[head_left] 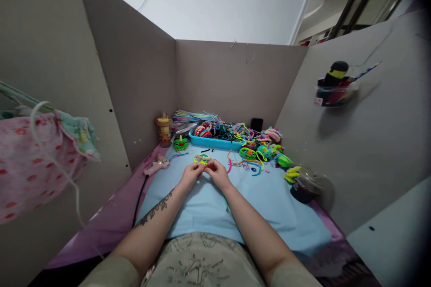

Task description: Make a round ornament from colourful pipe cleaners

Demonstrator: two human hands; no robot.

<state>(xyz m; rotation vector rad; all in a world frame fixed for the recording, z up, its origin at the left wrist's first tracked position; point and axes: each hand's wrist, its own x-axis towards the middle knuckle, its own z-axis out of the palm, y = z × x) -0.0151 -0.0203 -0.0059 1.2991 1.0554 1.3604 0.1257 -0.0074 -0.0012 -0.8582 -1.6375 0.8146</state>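
Observation:
Both my hands meet over the light blue mat (269, 197). My left hand (191, 174) and my right hand (217, 173) have their fingers pinched together on a small piece of pipe-cleaner craft. A multicoloured pipe-cleaner ring (202, 159) lies just beyond my fingertips, touching or nearly touching them. What exactly sits between the fingers is too small to make out.
A pink glue gun (157, 165) with a black cord lies at the left. A blue tray (215, 141) of coloured pipe cleaners stands at the back, with finished green and pink pieces (269, 150) to its right. A small jar (164, 129) and a dark round object (303, 188) flank the mat. Grey partition walls enclose the desk.

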